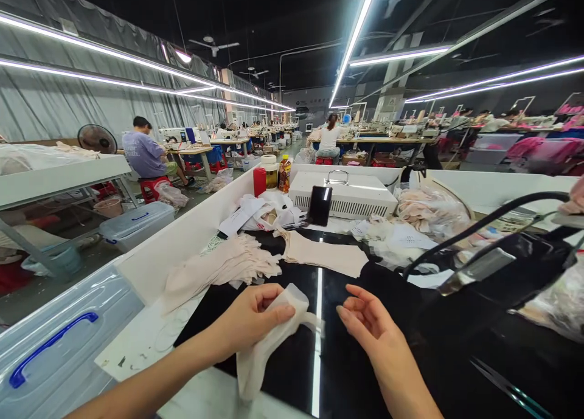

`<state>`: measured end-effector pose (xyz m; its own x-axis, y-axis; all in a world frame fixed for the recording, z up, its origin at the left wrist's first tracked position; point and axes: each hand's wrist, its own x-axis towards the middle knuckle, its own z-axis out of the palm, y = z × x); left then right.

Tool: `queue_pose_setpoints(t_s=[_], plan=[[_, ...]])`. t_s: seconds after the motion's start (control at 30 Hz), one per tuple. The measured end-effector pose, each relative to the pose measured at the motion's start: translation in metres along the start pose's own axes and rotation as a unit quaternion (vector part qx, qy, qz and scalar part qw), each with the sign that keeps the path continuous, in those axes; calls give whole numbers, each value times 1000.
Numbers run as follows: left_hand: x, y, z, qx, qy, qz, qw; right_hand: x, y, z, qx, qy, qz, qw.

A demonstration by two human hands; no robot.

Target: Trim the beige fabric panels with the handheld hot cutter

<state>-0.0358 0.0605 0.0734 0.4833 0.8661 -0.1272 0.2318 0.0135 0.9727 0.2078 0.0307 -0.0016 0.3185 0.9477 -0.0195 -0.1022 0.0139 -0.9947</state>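
Note:
Pinched between the thumb and fingers of my left hand is a pale cream fabric piece, which hangs down over the glossy black work surface. A narrow strip sticks out from its right side. My right hand is apart from the cloth, its fingers curled loosely with a gap between thumb and forefinger and nothing in them. Beyond my hands lies a flat cream fabric piece. To its left, a fanned stack of similar cream pieces rests partly on the white table edge.
At the back stand a white metal box, a dark phone, a jar and a bottle. Bagged fabric and a black cable occupy the right. A lidded plastic bin is at left. Other people sit farther off.

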Motion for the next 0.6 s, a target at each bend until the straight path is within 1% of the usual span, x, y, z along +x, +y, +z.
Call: queue_pose_setpoints(t_s=[0.07, 0.13, 0.2, 0.23, 0.3, 0.4, 0.47, 0.53, 0.57, 0.6], plan=[[-2, 6, 2, 11, -35, 5, 999, -6, -4, 2, -40, -76, -36, 996], [-5, 11, 5, 22, -72, 11, 997, -14, -12, 9, -66, -193, -52, 978], [-7, 14, 4, 41, -95, 17, 994, -23, -19, 17, -63, -306, -37, 949], [-8, 15, 3, 53, -99, 19, 993, -26, -22, 20, -51, -350, -20, 935], [-7, 15, -1, 74, -101, 19, 992, -33, -23, 24, -28, -403, 36, 914], [2, 5, -5, 109, -105, 9, 988, -41, -15, 22, -27, -422, 116, 899], [11, -8, -3, 140, -111, 4, 984, -45, -7, 16, -55, -421, 143, 894], [22, -22, 4, 173, -112, 9, 978, -47, -3, 8, -118, -401, 153, 895], [27, -29, 9, 206, -102, 23, 973, -48, -3, 3, -165, -382, 147, 897], [31, -35, 14, 254, -80, 52, 963, -48, -3, -2, -215, -359, 136, 898]])
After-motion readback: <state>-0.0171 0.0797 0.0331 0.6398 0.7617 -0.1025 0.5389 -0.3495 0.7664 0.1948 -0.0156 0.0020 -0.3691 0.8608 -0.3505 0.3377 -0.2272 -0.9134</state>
